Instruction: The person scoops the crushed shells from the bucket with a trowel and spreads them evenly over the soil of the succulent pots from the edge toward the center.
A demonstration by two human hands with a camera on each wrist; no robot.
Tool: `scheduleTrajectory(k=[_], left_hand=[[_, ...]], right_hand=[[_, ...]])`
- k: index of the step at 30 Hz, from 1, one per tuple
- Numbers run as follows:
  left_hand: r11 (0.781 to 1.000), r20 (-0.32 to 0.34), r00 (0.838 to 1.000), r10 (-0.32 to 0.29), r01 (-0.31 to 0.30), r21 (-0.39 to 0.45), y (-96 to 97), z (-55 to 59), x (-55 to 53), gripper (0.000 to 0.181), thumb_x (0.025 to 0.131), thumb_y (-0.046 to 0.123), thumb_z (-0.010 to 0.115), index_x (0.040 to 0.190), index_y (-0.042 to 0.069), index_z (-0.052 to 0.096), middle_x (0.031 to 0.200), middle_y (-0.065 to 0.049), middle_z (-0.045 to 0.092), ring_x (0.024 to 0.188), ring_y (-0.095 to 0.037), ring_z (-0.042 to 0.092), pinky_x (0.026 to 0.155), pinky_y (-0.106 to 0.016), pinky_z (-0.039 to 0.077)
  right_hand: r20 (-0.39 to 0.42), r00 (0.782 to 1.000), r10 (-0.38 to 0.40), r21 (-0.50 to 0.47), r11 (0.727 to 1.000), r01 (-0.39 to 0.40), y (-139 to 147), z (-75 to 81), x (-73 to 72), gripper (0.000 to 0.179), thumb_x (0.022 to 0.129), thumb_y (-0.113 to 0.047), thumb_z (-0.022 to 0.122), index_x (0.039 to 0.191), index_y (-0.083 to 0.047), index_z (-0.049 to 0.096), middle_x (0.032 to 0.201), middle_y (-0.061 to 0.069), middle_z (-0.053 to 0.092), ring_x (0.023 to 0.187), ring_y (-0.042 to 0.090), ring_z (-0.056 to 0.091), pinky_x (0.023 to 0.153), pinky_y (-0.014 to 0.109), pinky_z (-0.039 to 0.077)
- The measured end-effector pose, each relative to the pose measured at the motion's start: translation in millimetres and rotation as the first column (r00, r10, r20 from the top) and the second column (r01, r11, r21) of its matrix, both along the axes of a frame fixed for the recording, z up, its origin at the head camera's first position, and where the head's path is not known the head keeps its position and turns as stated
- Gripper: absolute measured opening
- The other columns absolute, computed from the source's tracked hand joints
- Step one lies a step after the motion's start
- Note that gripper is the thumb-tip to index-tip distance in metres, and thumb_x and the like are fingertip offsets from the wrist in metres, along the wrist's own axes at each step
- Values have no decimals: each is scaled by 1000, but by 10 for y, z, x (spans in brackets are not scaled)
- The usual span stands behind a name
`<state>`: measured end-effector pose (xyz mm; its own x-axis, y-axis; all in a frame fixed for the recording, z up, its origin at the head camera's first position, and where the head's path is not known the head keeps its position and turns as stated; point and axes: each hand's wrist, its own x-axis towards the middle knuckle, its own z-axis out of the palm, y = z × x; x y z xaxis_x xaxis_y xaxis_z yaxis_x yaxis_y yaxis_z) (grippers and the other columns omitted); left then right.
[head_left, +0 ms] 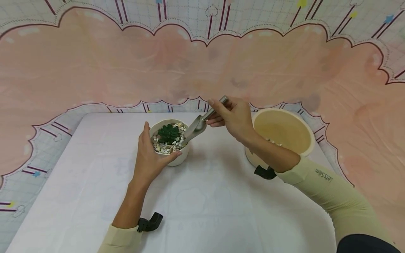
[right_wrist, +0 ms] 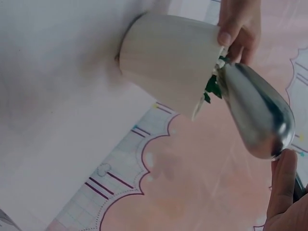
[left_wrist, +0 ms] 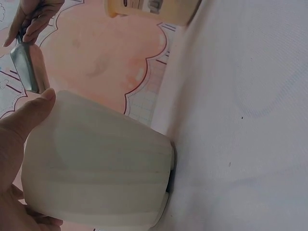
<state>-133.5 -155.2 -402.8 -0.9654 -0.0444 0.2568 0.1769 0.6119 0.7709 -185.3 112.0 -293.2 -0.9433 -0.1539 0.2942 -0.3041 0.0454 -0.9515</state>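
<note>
White table (head_left: pixel 215 211) | hands (head_left: pixel 148 161) grip pot (head_left: pixel 179 160), scoop (head_left: pixel 197 126) | scoop at pebbles (head_left: pixel 164 149)

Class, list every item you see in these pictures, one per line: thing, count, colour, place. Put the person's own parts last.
Pot: one, off-white, on the table
Plant: one, green, in the pot
Pebbles: many, mostly whitish, around the plant; a few in the tub
Scoop: one, silver, slanting down to the pot's mouth
Tub: one, cream, right side of the table
Table: one, white, under pot and tub
Patterned sheet: pink and pale, beyond the table
Black fittings: two, one at each wrist
Sleeves: two, pale yellow-green, on the forearms
Left hand: one, holding the pot
Right hand: one, gripping the scoop's handle
</note>
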Motion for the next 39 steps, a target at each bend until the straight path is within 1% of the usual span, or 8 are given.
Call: scheduleTrajectory(k=[10, 16, 19, 22, 24, 26, 30, 39], left_hand=[[1000, 9, 1000, -1, 1, -14, -18, -18, 10, 137, 76, 39, 97, 170, 9, 3, 169, -24, 17, 154, -42, 23, 118, -64, 31], [999, -149, 989, 28, -31, -20, 91, 42, 48, 115, 87, 40, 86, 168, 4, 14, 172, -20, 14, 159, -39, 5, 121, -66, 21], [999, -332, 943, 21, -8, 39, 224, 80, 69, 91, 93, 29, 78, 164, 0, 28, 169, -19, 27, 159, -36, 12, 123, -61, 21], [994, -516, 856, -27, 79, 79, 411, 113, 100, 70, 94, 14, 72, 155, -5, 44, 160, -20, 44, 153, -38, 31, 122, -55, 27], [984, -587, 805, -88, 160, 72, 556, 143, 138, 62, 93, 9, 69, 150, -7, 51, 154, -20, 52, 147, -40, 42, 121, -51, 32], [971, -605, 780, -162, 236, 45, 709, 166, 182, 59, 94, 9, 68, 149, -7, 53, 151, -20, 54, 143, -40, 46, 120, -49, 34], [936, -519, 798, -308, 352, -13, 1019, 177, 232, 63, 98, 15, 69, 154, -3, 47, 155, -18, 51, 147, -33, 44, 120, -44, 35], [891, -178, 874, -453, 450, -61, 1590, 126, 103, 81, 100, 28, 74, 164, 2, 31, 165, -15, 39, 153, -25, 34, 123, -37, 29]], right_hand=[[-1, 999, -38, -64, 997, 38, 153, 115, -29, 32, 103, -21, 70, 101, 11, 69, 90, 23, 77, 70, 29, 77, 66, 40, 62], [-22, 995, -93, -106, 990, 91, 525, 304, 10, 31, 103, -18, 70, 96, 11, 67, 88, 21, 77, 70, 26, 78, 66, 37, 62], [-52, 989, -135, -82, 988, 131, 794, 439, 62, 25, 103, -13, 70, 94, 11, 67, 84, 17, 77, 68, 23, 77, 64, 35, 61], [-79, 976, -205, -11, 979, 205, 1105, 588, 128, 22, 103, -9, 69, 92, 9, 68, 80, 13, 76, 64, 20, 76, 60, 31, 60], [-69, 959, -273, 94, 956, 279, 1312, 686, 176, 19, 103, -11, 68, 92, 5, 70, 77, 7, 76, 62, 16, 75, 59, 28, 60], [-48, 944, -327, 232, 915, 329, 1498, 750, 216, 19, 104, -15, 67, 95, 2, 69, 76, 1, 75, 61, 12, 74, 60, 25, 59], [6, 932, -363, 478, 820, 316, 1744, 739, 213, 29, 107, -24, 62, 107, 5, 64, 77, -9, 72, 65, 6, 73, 62, 21, 59], [157, 944, -292, 611, 779, 140, 1929, 331, -73, 46, 109, -33, 59, 117, 12, 60, 86, 3, 76, 74, 10, 75, 71, 29, 62]])
